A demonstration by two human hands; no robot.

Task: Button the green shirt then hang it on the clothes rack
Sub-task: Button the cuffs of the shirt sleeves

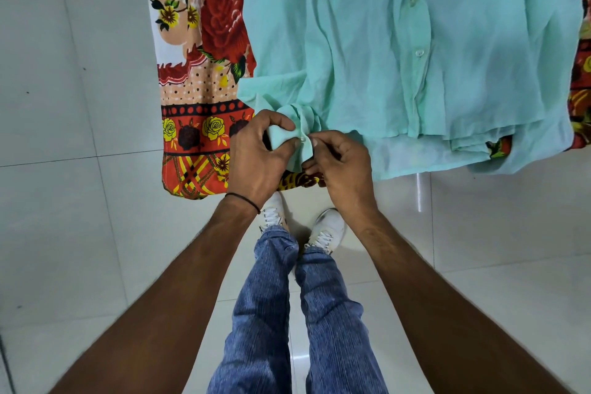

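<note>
Top of green shirt (399, 57) cut by frame edge; cuff button (302, 138) mostly hidden in pinch; floral cloth (198, 73) partly under shirt

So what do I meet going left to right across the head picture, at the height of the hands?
Floor tiles, flowery cloth, left hand, green shirt's cuff (both hands pinch it), right hand, green shirt's front hem.

Wears blue jeans (265, 313), white sneakers (329, 229), black wristband (243, 197).
</note>
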